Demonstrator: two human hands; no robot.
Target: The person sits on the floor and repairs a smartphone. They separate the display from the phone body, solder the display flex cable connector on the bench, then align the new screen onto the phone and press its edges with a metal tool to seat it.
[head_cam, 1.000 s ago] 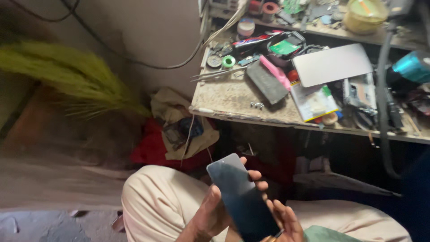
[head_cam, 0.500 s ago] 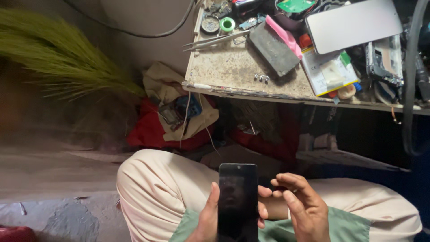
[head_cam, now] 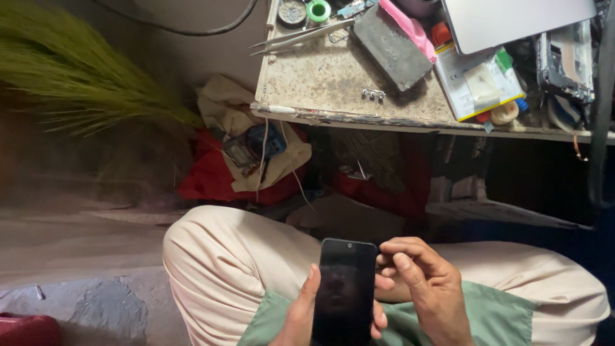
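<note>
A black smartphone (head_cam: 344,288) with a dark screen stands upright over my lap. My left hand (head_cam: 301,317) grips it from the left and below, thumb along its left edge, fingertips showing at its right edge. My right hand (head_cam: 426,285) hovers just right of the phone with fingers curled, fingertips touching or nearly touching the phone's upper right edge. Both hands are above my crossed legs in beige trousers (head_cam: 224,263).
A low worn workbench (head_cam: 333,83) ahead carries tweezers (head_cam: 301,37), a grey block (head_cam: 392,46), a pink tool, a green tape roll (head_cam: 318,10), a white box and a silver slab (head_cam: 519,22). Red and beige cloth (head_cam: 237,160) lies under it. A green broom (head_cam: 70,77) lies left.
The view has dropped and closed in on the bench. The phone went from tilted to upright in my left hand. My right hand rose beside the phone's right edge.
</note>
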